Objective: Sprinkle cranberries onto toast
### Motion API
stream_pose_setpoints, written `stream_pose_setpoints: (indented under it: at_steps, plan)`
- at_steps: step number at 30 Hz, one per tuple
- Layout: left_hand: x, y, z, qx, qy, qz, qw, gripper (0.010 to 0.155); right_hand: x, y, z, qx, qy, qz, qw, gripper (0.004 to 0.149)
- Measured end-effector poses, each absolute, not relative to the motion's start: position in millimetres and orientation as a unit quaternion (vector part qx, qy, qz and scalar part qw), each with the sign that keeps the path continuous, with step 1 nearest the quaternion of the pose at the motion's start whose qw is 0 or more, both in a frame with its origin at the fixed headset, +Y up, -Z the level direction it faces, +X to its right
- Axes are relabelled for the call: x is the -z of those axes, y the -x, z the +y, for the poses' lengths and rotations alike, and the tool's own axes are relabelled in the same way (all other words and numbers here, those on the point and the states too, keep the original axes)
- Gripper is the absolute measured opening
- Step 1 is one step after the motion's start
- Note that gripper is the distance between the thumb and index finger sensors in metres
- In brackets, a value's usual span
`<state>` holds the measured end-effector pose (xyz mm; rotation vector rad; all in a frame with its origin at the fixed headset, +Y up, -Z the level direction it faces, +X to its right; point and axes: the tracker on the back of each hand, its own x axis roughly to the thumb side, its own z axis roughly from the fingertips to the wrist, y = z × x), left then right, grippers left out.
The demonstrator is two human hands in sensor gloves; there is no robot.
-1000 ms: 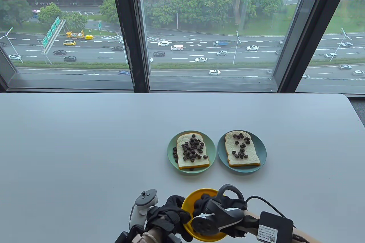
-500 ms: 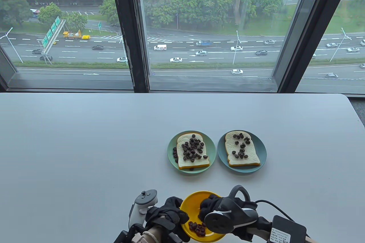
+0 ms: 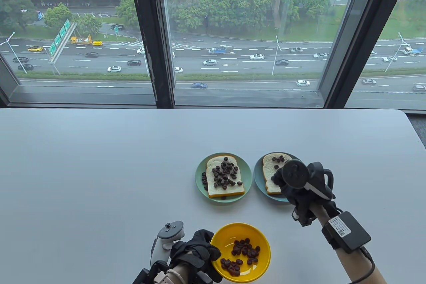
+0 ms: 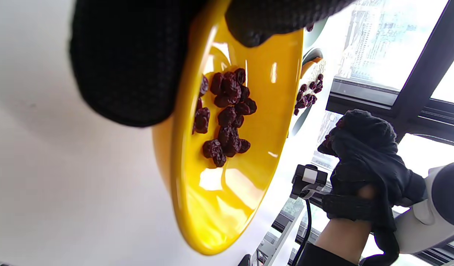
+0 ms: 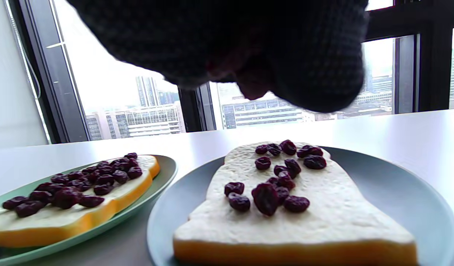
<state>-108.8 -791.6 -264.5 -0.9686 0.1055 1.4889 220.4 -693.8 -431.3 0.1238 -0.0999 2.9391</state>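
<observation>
A yellow bowl [image 3: 254, 270] with dried cranberries [image 3: 244, 254] sits near the front edge. My left hand [image 3: 201, 247] grips its left rim, thumb inside, as the left wrist view [image 4: 208, 33] shows. My right hand [image 3: 278, 180] hovers low over the toast [image 3: 270, 168] on the blue plate [image 3: 261, 187]. Its fingers are bunched together, with something dark red between the tips in the right wrist view [image 5: 254, 83]. That toast [image 5: 323, 218] carries a sparse scatter of cranberries. The toast [image 3: 229, 190] on the green plate [image 3: 199, 172] is thickly covered.
The two plates stand side by side at mid table, the green plate [image 5: 164, 173] nearly touching the blue plate [image 5: 415, 192]. A few cranberries lie loose on the green plate's left rim [image 3: 204, 180]. A window sill runs behind the white table's [image 3: 100, 164] far edge.
My right hand has lifted out of the yellow bowl and moved forward and right to above the blue plate's toast. The bowl's cranberries are now uncovered. My left hand has stayed on the rim.
</observation>
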Motion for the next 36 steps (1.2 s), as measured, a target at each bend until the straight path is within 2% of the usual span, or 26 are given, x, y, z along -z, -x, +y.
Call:
stream_pose_setpoints:
  at_steps: [5,11,14,21,26,32,36]
  plan:
    - [264.6,108.6,-794.5,-0.650,0.430,0.053,0.624,0.061,472.2,-245.8,-731.0,-0.991,0.057,0.001,0.121,0.032]
    - [265.1,109.1,-794.5,-0.651,0.429,0.050,0.624,0.061,485.7,-243.9,-748.0,-0.991,0.086,0.028,0.102,0.033]
    - [264.9,109.0,-793.8,-0.651,0.430,0.051,0.623,0.061,486.2,-241.3,-747.9,-0.989,0.103,0.039,0.096,0.034]
    - [264.2,109.4,-794.6,-0.651,0.430,0.050,0.624,0.062,477.5,-242.3,-741.0,-0.987,0.073,0.063,0.130,0.044]
    - [264.4,109.1,-794.0,-0.650,0.430,0.050,0.625,0.061,466.9,-243.6,-734.7,-0.987,0.056,0.086,0.120,0.050]
    - [264.2,108.9,-794.4,-0.649,0.429,0.049,0.627,0.061,450.5,-246.1,-718.4,-0.989,0.045,0.032,0.134,0.052]
    - [264.8,108.8,-794.2,-0.649,0.428,0.047,0.627,0.061,434.3,-239.2,-708.4,-0.985,0.011,0.025,0.167,0.052]
